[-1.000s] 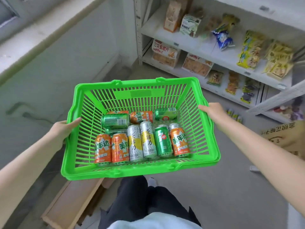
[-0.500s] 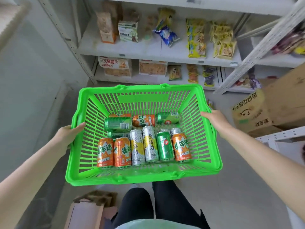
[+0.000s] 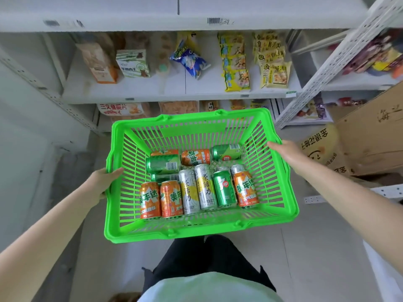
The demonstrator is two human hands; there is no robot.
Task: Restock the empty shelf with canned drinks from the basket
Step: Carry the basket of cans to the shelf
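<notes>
White metal shelving (image 3: 174, 93) is filling the far side of my view, with snack packets (image 3: 236, 62) lying on its middle board and cardboard boxes (image 3: 370, 136) standing at the right. Nearer, above the grey floor (image 3: 316, 247), I am watching the green basket (image 3: 196, 235) being held up in front of the person, carried between both hands. The left hand (image 3: 104, 182) is gripping the basket's left rim, with the thumb lying over the top edge and the fingers wrapping beneath, mostly hidden. The right hand (image 3: 285, 152) is clasping the right rim a little farther away, its thumb pointing in along the edge and its fingers going out of sight behind the wall. The canned drinks (image 3: 199, 188) are lying on the basket's floor between the two hands, touching neither. Six are sitting side by side in the near row, orange, silver and green. A few more are lying crosswise just beyond them, one green can (image 3: 226, 151) being nearest the right hand.
</notes>
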